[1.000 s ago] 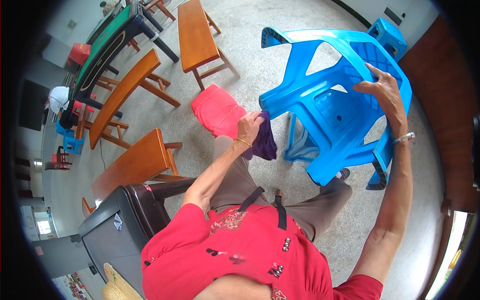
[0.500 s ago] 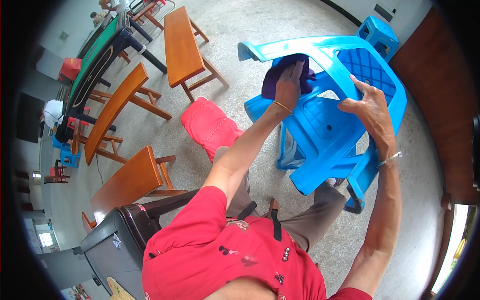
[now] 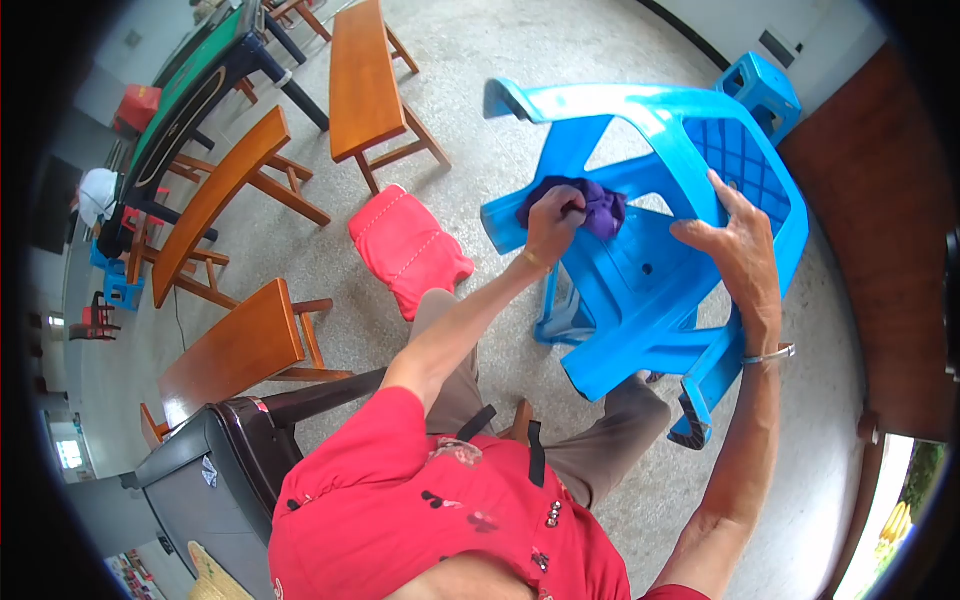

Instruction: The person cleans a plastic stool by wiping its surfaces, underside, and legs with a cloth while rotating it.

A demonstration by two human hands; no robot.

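Note:
A blue plastic chair lies tipped in front of me, resting on another blue plastic piece, perhaps a stool. My left hand is closed on a bunched purple cloth, pressed against the chair's underside or leg area. My right hand grips the chair's frame near the latticed panel, thumb on one side and fingers along the edge. Part of the cloth is hidden beneath the left hand.
A red padded bundle is by my knee. Wooden benches stand to the left near a green-topped table. A dark leather-like chair is close at my left side. A blue stool stands by the wall behind the blue chair.
My left hand has moved down and toward me with the purple cloth, its fingers going from stretched flat to curled. The right hand keeps its hold; the chair has shifted slightly in view.

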